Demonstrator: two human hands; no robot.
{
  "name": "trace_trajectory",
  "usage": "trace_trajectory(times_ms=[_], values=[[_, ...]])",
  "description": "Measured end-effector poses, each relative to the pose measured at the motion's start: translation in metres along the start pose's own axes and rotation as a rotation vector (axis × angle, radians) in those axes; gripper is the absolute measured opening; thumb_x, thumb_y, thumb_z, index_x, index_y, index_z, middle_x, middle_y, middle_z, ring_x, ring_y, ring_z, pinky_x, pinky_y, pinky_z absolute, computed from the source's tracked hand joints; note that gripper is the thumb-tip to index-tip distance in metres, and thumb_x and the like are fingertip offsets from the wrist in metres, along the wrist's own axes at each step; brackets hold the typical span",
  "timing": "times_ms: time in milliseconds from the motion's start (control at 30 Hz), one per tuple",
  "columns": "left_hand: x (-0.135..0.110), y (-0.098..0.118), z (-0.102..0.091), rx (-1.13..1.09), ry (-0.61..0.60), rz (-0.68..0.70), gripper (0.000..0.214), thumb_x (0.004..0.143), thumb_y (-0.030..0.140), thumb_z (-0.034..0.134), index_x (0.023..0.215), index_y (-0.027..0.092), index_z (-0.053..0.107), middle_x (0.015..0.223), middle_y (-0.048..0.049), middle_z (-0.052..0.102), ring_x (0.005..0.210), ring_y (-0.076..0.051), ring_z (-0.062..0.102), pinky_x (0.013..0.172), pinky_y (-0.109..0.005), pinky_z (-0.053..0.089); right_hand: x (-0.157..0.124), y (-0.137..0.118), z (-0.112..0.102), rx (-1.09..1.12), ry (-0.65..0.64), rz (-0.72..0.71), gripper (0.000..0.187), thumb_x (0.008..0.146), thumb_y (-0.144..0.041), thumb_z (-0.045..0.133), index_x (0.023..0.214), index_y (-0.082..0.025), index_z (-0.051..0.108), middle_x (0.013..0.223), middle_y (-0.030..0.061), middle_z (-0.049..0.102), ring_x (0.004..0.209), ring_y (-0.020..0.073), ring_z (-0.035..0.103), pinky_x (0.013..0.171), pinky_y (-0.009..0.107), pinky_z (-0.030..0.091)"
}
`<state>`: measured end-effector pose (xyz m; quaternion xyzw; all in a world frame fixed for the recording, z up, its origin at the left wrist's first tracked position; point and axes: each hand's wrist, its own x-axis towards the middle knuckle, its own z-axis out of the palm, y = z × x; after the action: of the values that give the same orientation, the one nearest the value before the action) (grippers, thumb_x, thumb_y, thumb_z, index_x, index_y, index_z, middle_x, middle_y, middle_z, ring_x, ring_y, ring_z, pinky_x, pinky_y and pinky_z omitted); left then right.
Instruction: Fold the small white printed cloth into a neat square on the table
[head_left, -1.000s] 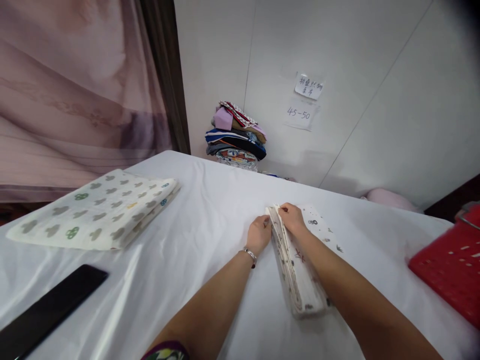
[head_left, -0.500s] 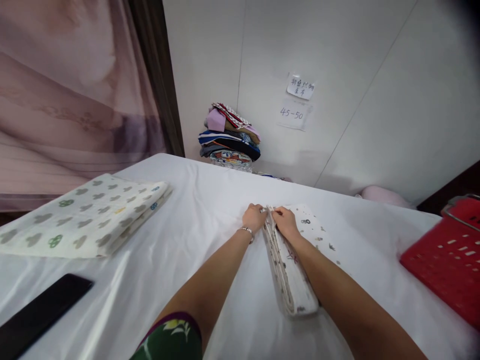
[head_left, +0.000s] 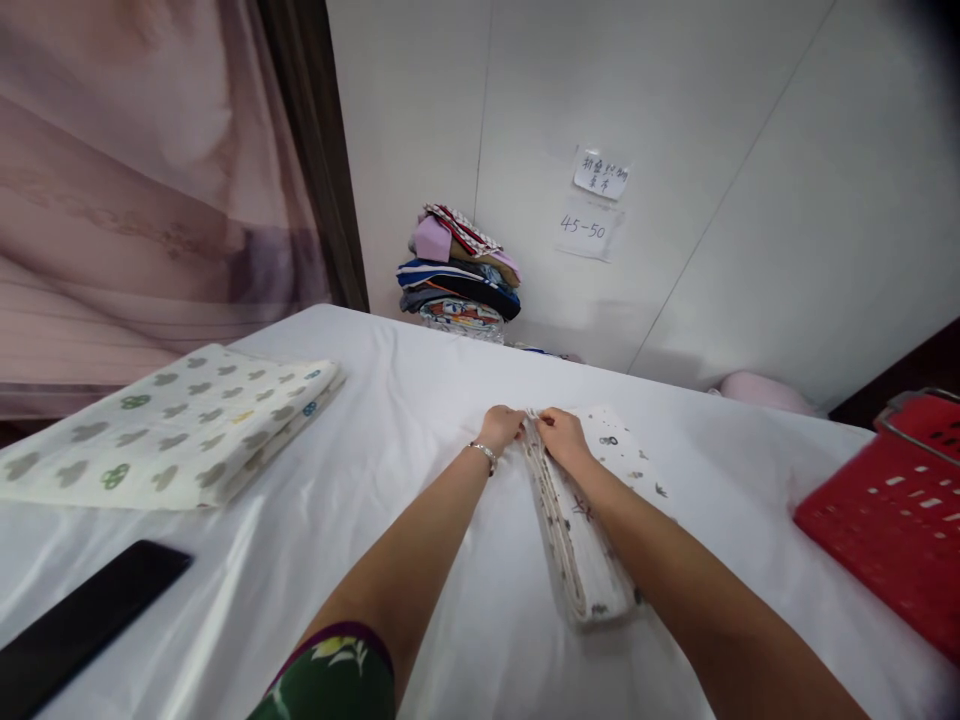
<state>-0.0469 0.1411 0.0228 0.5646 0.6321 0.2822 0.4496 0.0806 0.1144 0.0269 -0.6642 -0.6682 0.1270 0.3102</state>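
Note:
A white printed cloth (head_left: pixel 581 540), folded into a long narrow strip of several layers, lies on the white-covered table (head_left: pixel 420 400). Part of it spreads flat to the right, showing small dark and green prints. At the strip's far end, my left hand (head_left: pixel 502 425) pinches the layered edge from the left; a bracelet circles that wrist. Just beside it, my right hand (head_left: pixel 562 435) grips the same end, fingers curled and closed. The right forearm hides some of the cloth.
On the left lies a folded cloth with cloud prints (head_left: pixel 187 430), and nearer a black flat device (head_left: pixel 94 620). A red perforated basket (head_left: pixel 892 500) stands at the right. Folded fabrics (head_left: pixel 461 275) are stacked beyond the far edge, by the wall with paper signs (head_left: pixel 592 205).
Both hands have shifted slightly left at the far end of the cloth. They keep hold of it, and the folded strip stays nearly in place.

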Motion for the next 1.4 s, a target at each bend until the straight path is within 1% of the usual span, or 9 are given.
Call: trace_trajectory(times_ms=[400, 533, 667, 767, 867, 967, 1033, 1200, 1400], values=[[-0.001, -0.008, 0.003, -0.121, -0.008, -0.012, 0.018, 0.079, 0.026, 0.048, 0.081, 0.015, 0.062, 0.078, -0.0072, 0.068, 0.059, -0.011, 0.061, 0.053, -0.020, 0.043, -0.001, -0.010, 0.006, -0.221, -0.119, -0.064, 0.016, 0.079, -0.023, 0.050, 0.074, -0.018, 0.064, 0.074, 0.0051, 0.065, 0.072, 0.0165, 0.056, 0.065, 0.024, 0.036], [0.000, -0.012, 0.006, -0.118, -0.010, 0.007, 0.029, 0.079, 0.040, 0.051, 0.084, 0.014, 0.062, 0.067, -0.0046, 0.066, 0.054, -0.012, 0.059, 0.048, -0.020, 0.040, -0.006, -0.012, 0.004, -0.204, -0.145, -0.109, 0.021, 0.083, -0.028, 0.047, 0.083, -0.018, 0.065, 0.084, 0.0063, 0.065, 0.079, 0.0166, 0.056, 0.071, 0.025, 0.037], [0.004, -0.013, 0.009, -0.068, 0.030, 0.018, 0.026, 0.076, 0.036, 0.055, 0.085, 0.013, 0.062, 0.062, -0.0028, 0.064, 0.055, -0.011, 0.058, 0.051, -0.019, 0.040, -0.017, -0.015, -0.005, -0.174, -0.191, -0.147, 0.020, 0.082, -0.027, 0.048, 0.088, -0.019, 0.065, 0.088, 0.0056, 0.064, 0.083, 0.0163, 0.056, 0.074, 0.025, 0.039], [0.007, -0.013, 0.009, -0.018, 0.066, 0.022, 0.022, 0.075, 0.033, 0.055, 0.083, 0.014, 0.062, 0.060, -0.0028, 0.064, 0.057, -0.012, 0.059, 0.054, -0.020, 0.041, -0.040, -0.014, -0.013, -0.123, -0.260, -0.210, 0.024, 0.081, -0.026, 0.049, 0.098, -0.019, 0.064, 0.103, 0.0075, 0.062, 0.096, 0.0188, 0.055, 0.083, 0.029, 0.040], [0.008, -0.013, 0.009, 0.015, 0.075, 0.020, 0.023, 0.075, 0.035, 0.055, 0.085, 0.015, 0.061, 0.057, -0.0024, 0.063, 0.060, -0.014, 0.060, 0.058, -0.022, 0.041, -0.080, -0.006, -0.022, -0.053, -0.318, -0.277, 0.046, 0.080, -0.030, 0.050, 0.124, -0.018, 0.050, 0.134, 0.0120, 0.043, 0.124, 0.0250, 0.037, 0.100, 0.039, 0.031], [0.009, -0.013, 0.009, 0.035, 0.064, 0.011, 0.027, 0.076, 0.037, 0.054, 0.089, 0.015, 0.060, 0.059, -0.0026, 0.064, 0.060, -0.014, 0.061, 0.059, -0.022, 0.042, -0.131, 0.005, -0.030, -0.021, -0.342, -0.318, 0.057, 0.082, -0.033, 0.049, 0.136, -0.025, 0.035, 0.147, 0.0060, 0.018, 0.134, 0.0259, 0.018, 0.106, 0.046, 0.025], [0.010, -0.013, 0.008, 0.051, 0.052, 0.002, 0.030, 0.076, 0.039, 0.054, 0.092, 0.015, 0.059, 0.063, -0.0035, 0.065, 0.059, -0.014, 0.061, 0.058, -0.022, 0.042, -0.163, 0.009, -0.034, -0.028, -0.335, -0.329, 0.060, 0.083, -0.033, 0.049, 0.139, -0.031, 0.027, 0.149, 0.0019, 0.011, 0.135, 0.0264, 0.015, 0.106, 0.049, 0.025], [0.014, -0.010, 0.009, 0.128, 0.017, -0.006, 0.029, 0.077, 0.036, 0.051, 0.096, 0.015, 0.058, 0.074, -0.0057, 0.067, 0.066, -0.014, 0.062, 0.057, -0.022, 0.042, -0.218, 0.009, -0.036, -0.176, -0.166, -0.497, 0.061, 0.081, -0.026, 0.053, 0.138, -0.029, 0.029, 0.148, 0.0045, 0.015, 0.133, 0.0296, 0.018, 0.103, 0.052, 0.032], [0.018, 0.003, 0.011, 0.250, -0.025, 0.049, 0.028, 0.075, 0.022, 0.048, 0.100, 0.019, 0.059, 0.088, -0.0069, 0.068, 0.081, -0.015, 0.061, 0.063, -0.022, 0.041, -0.230, 0.007, -0.029, -0.386, -0.055, -0.591, 0.045, 0.079, -0.014, 0.052, 0.124, -0.016, 0.047, 0.145, 0.0141, 0.022, 0.132, 0.0329, 0.021, 0.098, 0.050, 0.039]])
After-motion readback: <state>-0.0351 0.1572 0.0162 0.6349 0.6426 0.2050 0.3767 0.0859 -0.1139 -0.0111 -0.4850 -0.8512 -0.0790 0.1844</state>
